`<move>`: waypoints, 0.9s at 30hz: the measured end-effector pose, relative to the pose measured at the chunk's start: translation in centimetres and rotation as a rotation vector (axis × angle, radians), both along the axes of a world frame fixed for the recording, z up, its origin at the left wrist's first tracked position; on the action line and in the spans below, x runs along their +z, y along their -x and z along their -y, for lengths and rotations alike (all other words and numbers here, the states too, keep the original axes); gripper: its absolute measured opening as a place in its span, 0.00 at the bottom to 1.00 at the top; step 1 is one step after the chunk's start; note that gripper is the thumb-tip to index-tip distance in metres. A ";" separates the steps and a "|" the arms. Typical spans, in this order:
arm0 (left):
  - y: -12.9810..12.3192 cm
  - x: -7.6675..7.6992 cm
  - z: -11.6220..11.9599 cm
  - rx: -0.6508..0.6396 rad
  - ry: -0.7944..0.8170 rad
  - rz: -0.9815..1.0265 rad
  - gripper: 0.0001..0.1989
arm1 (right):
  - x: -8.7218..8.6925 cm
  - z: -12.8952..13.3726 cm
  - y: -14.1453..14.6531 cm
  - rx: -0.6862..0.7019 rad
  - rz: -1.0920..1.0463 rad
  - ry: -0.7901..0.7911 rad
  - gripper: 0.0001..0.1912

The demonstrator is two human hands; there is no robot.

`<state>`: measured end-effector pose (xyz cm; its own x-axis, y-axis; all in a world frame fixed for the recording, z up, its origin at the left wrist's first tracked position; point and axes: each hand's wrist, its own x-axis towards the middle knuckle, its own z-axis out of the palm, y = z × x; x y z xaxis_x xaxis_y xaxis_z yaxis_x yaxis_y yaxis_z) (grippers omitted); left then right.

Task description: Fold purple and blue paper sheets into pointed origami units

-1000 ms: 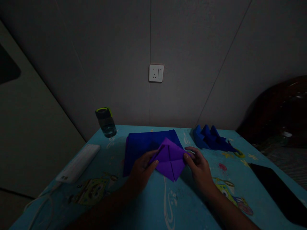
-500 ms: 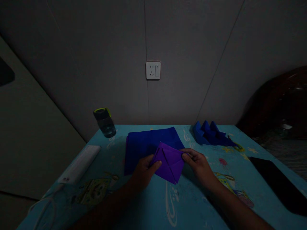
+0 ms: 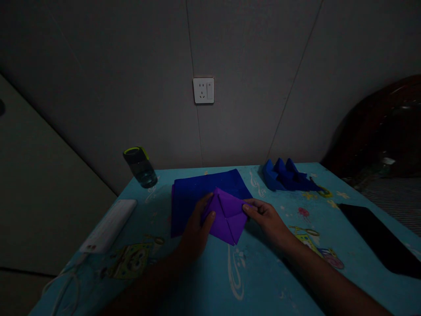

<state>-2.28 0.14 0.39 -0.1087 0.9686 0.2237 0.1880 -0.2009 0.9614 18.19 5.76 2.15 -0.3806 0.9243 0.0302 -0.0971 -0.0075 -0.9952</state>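
A folded square of purple paper (image 3: pixel 226 217) is held up between my two hands, its flaps meeting near the middle. My left hand (image 3: pixel 199 226) grips its left corner, thumb on the front face and fingers behind. At the right corner, my right hand (image 3: pixel 263 215) pinches the paper between thumb and fingers. Beneath and behind it lie blue paper sheets (image 3: pixel 190 193), with a purple edge showing along their left side. Folded blue paper boats (image 3: pixel 284 175) stand at the back right of the table.
The table (image 3: pixel 210 281) has a light blue patterned cover. A dark bottle with a lime-rimmed lid (image 3: pixel 140 167) stands at the back left. Nearer lies a white power strip (image 3: pixel 110 226) with a cable. A black flat object (image 3: pixel 378 237) lies at the right. A wall socket (image 3: pixel 204 90) is behind.
The purple paper has shifted slightly left and up in view, still in both hands. My left fingers have moved up along its left edge. The camera view has tilted a little.
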 end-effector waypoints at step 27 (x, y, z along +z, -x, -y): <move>0.4 0.0 -0.1 -0.092 -0.021 -0.215 0.29 | -1.3 -0.7 -0.7 -0.110 -0.073 -0.043 0.22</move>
<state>-2.65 0.25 0.44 0.0323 0.9671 0.2524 0.3681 -0.2463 0.8966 18.91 6.43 0.84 -0.2723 0.9575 0.0950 -0.1675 0.0500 -0.9846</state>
